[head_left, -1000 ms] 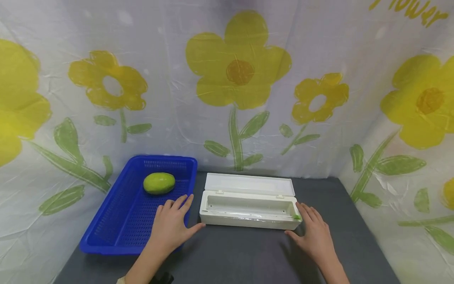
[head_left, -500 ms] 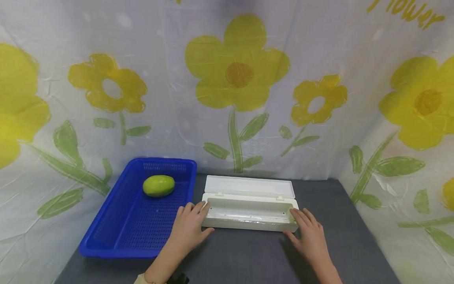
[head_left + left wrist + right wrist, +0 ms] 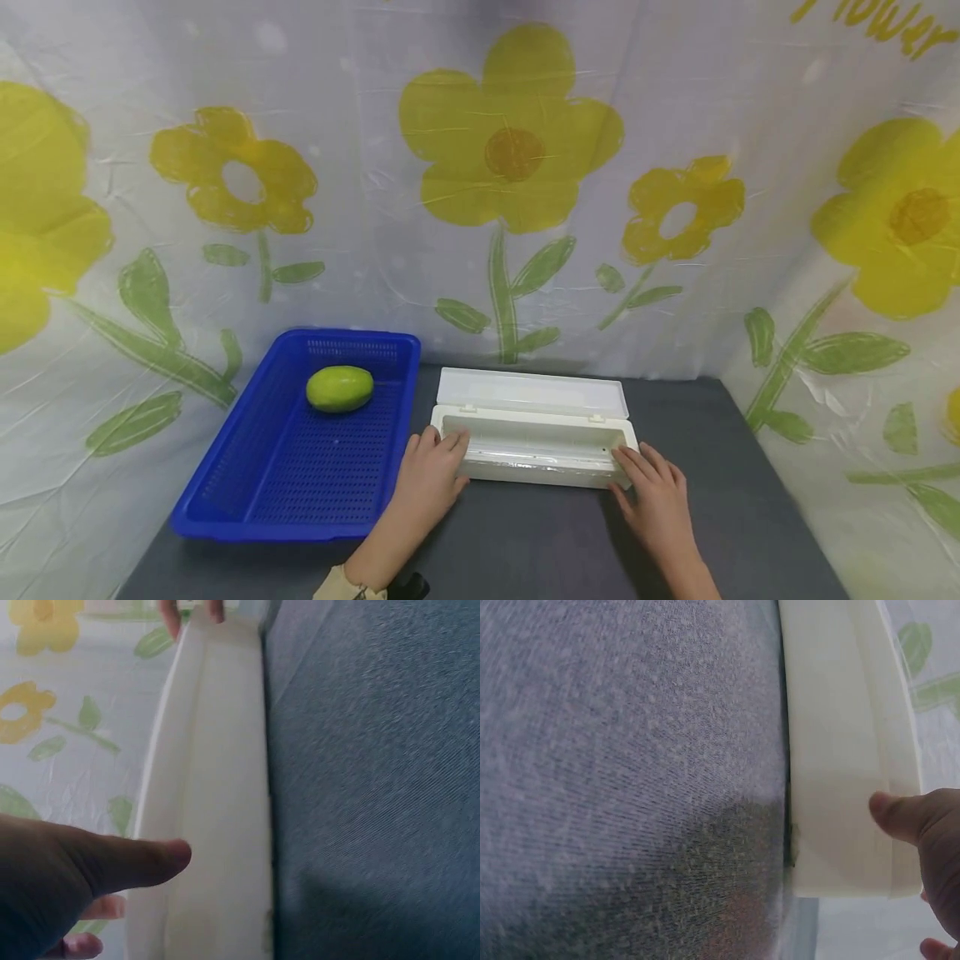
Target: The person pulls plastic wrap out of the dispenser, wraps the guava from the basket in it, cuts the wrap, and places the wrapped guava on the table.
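Note:
A long white cling film dispenser [image 3: 540,472] lies on the table with its hinged lid [image 3: 532,392] tipped back. Shiny clear film shows along its front edge. My left hand [image 3: 429,477] grips the front wall near the left end, fingers over the rim into the trough and thumb outside. At the right end my right hand [image 3: 658,497] pinches the same wall, its thumb [image 3: 894,814] on the front face in the right wrist view. In the left wrist view the left thumb [image 3: 154,862] lies across the wall; whether film is caught under the fingertips is hidden.
A blue plastic basket [image 3: 225,467] stands left of the dispenser, holding a green oval fruit [image 3: 340,389]. Behind hangs a white curtain [image 3: 360,267] printed with yellow flowers. Dark grey cloth [image 3: 540,542] covers the table.
My left hand has moved right, from beside the basket onto the dispenser's front rim. The right hand has shifted slightly left, its fingers now over the rim.

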`<state>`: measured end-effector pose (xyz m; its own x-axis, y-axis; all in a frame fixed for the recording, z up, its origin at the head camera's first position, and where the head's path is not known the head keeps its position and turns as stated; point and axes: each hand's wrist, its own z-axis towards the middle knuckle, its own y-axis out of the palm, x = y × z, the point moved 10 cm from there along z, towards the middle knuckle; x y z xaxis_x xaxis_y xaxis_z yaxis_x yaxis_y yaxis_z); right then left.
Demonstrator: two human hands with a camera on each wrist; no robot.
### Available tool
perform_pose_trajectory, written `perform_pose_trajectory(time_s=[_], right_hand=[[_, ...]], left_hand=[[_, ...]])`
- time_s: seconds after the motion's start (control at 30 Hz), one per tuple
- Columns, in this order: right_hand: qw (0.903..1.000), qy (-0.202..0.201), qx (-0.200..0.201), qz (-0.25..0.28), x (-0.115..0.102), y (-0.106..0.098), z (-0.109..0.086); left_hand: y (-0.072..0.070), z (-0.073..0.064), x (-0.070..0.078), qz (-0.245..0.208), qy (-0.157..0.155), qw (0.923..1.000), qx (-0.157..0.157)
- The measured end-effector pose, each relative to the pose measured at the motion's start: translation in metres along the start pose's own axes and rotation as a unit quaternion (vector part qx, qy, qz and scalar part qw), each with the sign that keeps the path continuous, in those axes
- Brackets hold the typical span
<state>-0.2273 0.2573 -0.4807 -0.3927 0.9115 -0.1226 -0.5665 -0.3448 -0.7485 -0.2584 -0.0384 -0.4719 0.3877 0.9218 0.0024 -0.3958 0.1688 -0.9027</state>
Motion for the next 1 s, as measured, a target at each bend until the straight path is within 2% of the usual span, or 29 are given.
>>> perform_pose_trajectory(time_s=[0.2,0.43,0.57,0.77,1.0], right_hand=[[0.9998,-0.011,0.018,0.001,-0.002,-0.003,0.002],[0.9988,-0.031,0.037,0.003,-0.002,-0.006,0.003],[0.9986,-0.03,0.043,0.007,0.001,-0.007,0.004],[0.9989,-0.022,0.036,0.02,0.004,-0.007,0.004],[0.9985,-0.035,0.03,0.031,0.003,-0.009,0.005]], left_hand=[[-0.002,-0.002,0.004,-0.007,-0.008,0.9995,0.029],[-0.009,-0.008,0.0,-0.03,-0.019,0.9948,0.095],[-0.011,-0.009,-0.002,-0.038,-0.023,0.9928,0.111],[-0.009,-0.009,-0.007,-0.063,-0.043,0.9916,0.104],[-0.009,-0.006,-0.014,-0.117,-0.085,0.9877,0.058]])
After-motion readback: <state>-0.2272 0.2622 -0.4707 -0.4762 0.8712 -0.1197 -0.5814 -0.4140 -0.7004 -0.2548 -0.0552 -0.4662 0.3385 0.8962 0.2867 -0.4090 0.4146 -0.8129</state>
